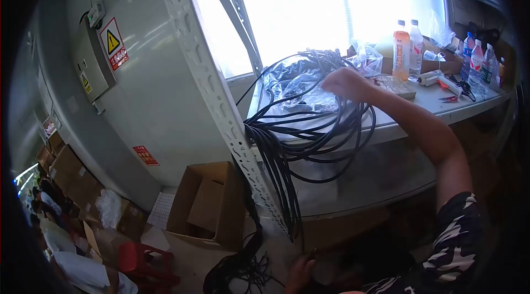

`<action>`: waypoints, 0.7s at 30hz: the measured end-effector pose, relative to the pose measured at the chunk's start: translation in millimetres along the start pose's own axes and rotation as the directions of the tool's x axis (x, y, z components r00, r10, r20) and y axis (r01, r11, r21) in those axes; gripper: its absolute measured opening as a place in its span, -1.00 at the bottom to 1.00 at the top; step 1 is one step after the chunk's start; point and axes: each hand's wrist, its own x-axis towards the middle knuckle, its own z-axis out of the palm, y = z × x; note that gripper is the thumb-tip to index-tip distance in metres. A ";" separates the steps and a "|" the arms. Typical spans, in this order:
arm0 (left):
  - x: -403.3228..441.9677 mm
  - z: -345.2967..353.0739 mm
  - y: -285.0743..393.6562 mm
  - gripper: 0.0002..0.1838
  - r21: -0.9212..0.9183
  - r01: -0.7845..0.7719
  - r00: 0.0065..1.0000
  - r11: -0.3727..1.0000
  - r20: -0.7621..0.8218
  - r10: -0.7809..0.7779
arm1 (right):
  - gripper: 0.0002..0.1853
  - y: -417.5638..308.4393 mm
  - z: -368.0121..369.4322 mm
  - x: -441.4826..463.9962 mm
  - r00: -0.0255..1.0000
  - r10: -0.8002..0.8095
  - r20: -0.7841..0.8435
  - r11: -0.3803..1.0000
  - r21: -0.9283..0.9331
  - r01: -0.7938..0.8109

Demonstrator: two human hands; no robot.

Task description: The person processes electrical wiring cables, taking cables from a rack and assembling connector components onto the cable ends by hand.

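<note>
The right hand (345,84) is up over the white shelf (428,107), with its fingers curled in. I cannot tell if they grip a cable. The long black cables (265,135) loop below and to the left of these fingers, then hang down over the shelf's edge by the metal post (207,73). A clear plastic bag (303,87) lies just left of the fingers. To their right stand an orange drink bottle (401,54) and, farther off, a white glue gun (441,81) lies down. Far below, the left hand (301,273) is dim; its fingers look bent, but I cannot tell what they hold.
</note>
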 end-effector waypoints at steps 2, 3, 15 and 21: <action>-9.2 14.9 -8.2 -0.69 0.055 -0.055 0.998 0.997 -0.035 0.057 | -0.84 19.0 14.5 12.4 0.986 0.084 0.144 0.996 0.005 -0.085; -14.9 18.5 -8.8 -0.71 0.020 0.058 0.998 0.998 -0.005 -0.057 | -0.84 22.1 22.3 17.0 0.968 0.152 0.200 0.985 0.045 -0.164; -36.6 30.0 -2.8 -0.72 -0.086 -0.069 0.990 0.994 -0.132 0.057 | -0.82 37.9 46.7 43.7 0.884 0.268 0.383 0.904 -0.417 -0.093; -51.4 33.7 -7.0 -0.68 -0.012 -0.094 0.991 0.996 -0.100 0.092 | -0.83 37.7 24.1 18.7 0.982 0.096 0.161 0.979 -0.195 -0.064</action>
